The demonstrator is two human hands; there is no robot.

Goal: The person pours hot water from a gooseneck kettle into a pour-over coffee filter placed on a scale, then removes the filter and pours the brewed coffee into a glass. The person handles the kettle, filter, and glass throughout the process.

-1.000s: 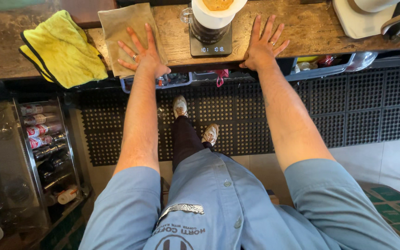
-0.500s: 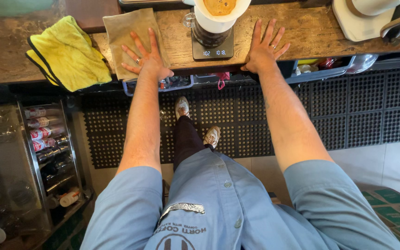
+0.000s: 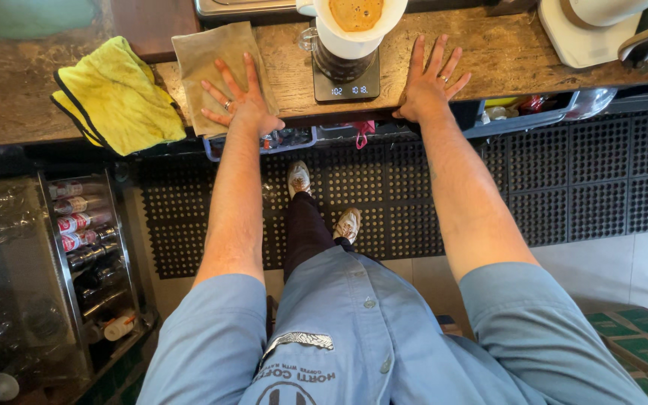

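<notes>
Both hands lie flat and spread on the worktop (image 3: 489, 52), the left hand (image 3: 238, 101) pressing a soft, limp beige cloth (image 3: 215, 60) best pinched at an edge, the right hand (image 3: 429, 86) empty beside the scale (image 3: 346, 84).

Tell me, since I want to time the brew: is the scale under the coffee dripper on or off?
On. The scale shows lit digits on its front edge, below the dripper.
</notes>
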